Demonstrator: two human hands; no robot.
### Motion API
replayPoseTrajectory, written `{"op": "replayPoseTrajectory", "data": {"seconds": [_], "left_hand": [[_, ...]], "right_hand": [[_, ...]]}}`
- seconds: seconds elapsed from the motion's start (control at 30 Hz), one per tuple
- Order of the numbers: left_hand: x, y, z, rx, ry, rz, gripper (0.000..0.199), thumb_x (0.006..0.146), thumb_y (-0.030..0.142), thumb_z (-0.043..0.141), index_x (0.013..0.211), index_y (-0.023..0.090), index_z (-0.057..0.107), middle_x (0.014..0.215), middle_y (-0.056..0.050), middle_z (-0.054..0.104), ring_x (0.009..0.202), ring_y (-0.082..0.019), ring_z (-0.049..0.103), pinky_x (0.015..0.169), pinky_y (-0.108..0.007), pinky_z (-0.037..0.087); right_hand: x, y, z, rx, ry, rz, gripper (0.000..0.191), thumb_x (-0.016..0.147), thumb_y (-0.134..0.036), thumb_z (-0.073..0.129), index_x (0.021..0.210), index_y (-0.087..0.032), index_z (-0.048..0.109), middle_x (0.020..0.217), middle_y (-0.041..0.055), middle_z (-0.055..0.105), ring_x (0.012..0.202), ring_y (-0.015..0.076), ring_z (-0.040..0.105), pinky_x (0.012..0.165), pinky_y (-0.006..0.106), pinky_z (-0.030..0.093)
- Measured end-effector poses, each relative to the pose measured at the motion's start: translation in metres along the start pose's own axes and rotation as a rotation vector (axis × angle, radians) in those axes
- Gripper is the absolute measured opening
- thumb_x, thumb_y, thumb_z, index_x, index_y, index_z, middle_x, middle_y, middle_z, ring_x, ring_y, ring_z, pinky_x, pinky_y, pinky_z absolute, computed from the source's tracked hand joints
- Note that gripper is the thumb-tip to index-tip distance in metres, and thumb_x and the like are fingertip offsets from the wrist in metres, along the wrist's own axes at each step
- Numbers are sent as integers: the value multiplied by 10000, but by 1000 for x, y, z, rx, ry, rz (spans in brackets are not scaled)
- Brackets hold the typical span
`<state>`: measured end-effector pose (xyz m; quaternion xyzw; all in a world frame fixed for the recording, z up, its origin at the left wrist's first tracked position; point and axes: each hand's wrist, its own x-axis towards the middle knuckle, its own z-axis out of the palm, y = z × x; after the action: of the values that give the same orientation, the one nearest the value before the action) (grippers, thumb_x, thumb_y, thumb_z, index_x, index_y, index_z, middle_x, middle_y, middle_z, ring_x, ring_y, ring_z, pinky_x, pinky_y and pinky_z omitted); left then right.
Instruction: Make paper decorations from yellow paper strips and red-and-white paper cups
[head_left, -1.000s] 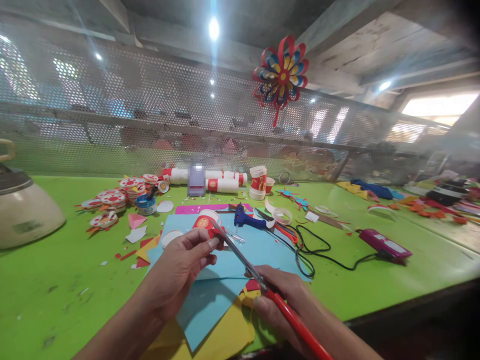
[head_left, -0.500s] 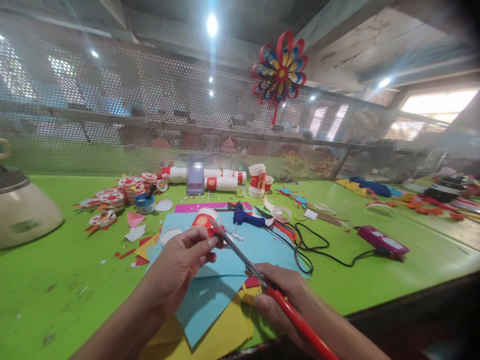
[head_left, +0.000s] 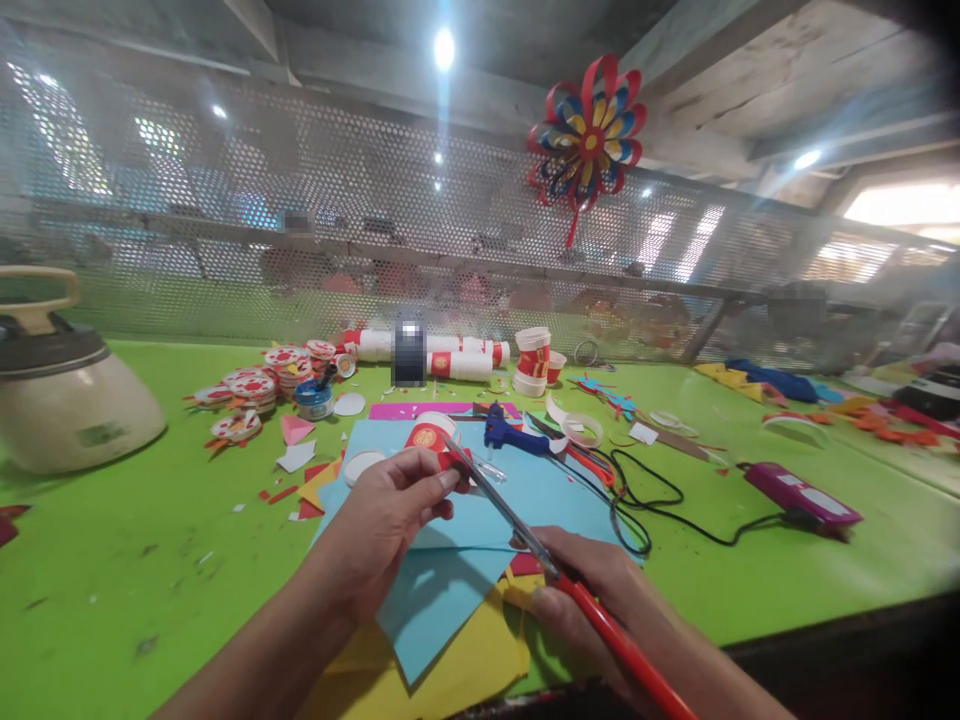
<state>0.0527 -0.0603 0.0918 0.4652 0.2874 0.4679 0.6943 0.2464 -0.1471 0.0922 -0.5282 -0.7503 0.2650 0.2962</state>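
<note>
My left hand (head_left: 397, 510) pinches a small piece of red paper (head_left: 454, 462) between thumb and fingers. In my right hand (head_left: 592, 590) are long scissors with a red handle (head_left: 619, 635); their metal blades (head_left: 510, 515) point up and left and meet the red piece at its edge. Both hands are above light blue paper (head_left: 431, 600), with yellow paper (head_left: 469, 655) under it. Just beyond the red piece is a red and white paper cup (head_left: 430, 433). A white paper disc (head_left: 365, 467) lies by my left hand, partly covered by it.
A blue glue gun (head_left: 514, 433) lies behind the blades, its black cord (head_left: 660, 505) running to a purple power strip (head_left: 802, 495). Stacked cups (head_left: 461, 366) lie at the back. Paper turtle-like shapes (head_left: 251, 385), a blue jar (head_left: 313, 400) and a kettle (head_left: 82, 410) stand left.
The whole view has swung a little to the left, so things appear further right and more of the kettle shows. My hands keep nearly the same pose on the scissors and red paper.
</note>
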Motion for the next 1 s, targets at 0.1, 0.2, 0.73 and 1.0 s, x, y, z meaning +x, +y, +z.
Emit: {"op": "replayPoseTrajectory", "data": {"seconds": [0.1, 0.2, 0.73, 1.0], "left_hand": [[0, -1, -1, 13, 12, -9, 114, 754, 217, 681, 689, 151, 615, 778, -10, 650, 685, -107, 499, 672, -258, 375], [-1, -1, -1, 11, 14, -11, 128, 753, 213, 680, 676, 152, 599, 765, -8, 652, 681, -109, 500, 678, -263, 373], [1, -1, -1, 12, -1, 0, 139, 740, 223, 689, 669, 148, 597, 780, -19, 664, 693, -112, 505, 680, -263, 367], [1, -1, -2, 21, -4, 0, 151, 738, 223, 690, 651, 155, 586, 755, -6, 660, 685, -111, 504, 689, -266, 368]], "right_hand": [[1, 1, 0, -15, -20, 7, 410, 881, -527, 440, 886, -147, 593, 766, 39, 602, 667, 145, 502, 592, 245, 397], [2, -3, -4, -45, -48, 12, 372, 888, -496, 439, 901, -156, 590, 773, 36, 603, 676, 150, 506, 605, 249, 395], [2, 0, 2, -56, 11, -9, 406, 876, -522, 435, 879, -157, 612, 761, 46, 622, 663, 160, 529, 594, 254, 398], [2, -8, -5, -54, -59, -11, 326, 898, -455, 430, 901, -167, 584, 793, 36, 617, 692, 157, 525, 616, 247, 395]]}}
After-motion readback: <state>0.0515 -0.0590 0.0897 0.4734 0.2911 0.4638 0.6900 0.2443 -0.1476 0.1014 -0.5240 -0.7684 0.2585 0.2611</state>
